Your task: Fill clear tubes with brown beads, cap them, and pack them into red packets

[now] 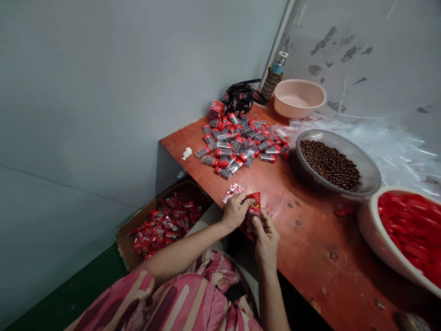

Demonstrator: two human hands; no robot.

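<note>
Between my two hands, just over the near edge of the table, is a small red printed wrapper. My left hand pinches its left side between thumb and fingers. The fingers of my right hand close on its lower right part; a dark, clear-walled tube seems to sit there, mostly hidden by the fingers. Another shiny printed wrapper lies on the table right behind my left hand. Farther back is a pile of clear tubes with red caps and dark balls inside.
A grey bowl of brown balls and a white basin of red plastic pieces stand at right. Clear plastic tubes or bags lie behind. A pink basin, bag and bottle are at the back. A cardboard box holds red packets below left.
</note>
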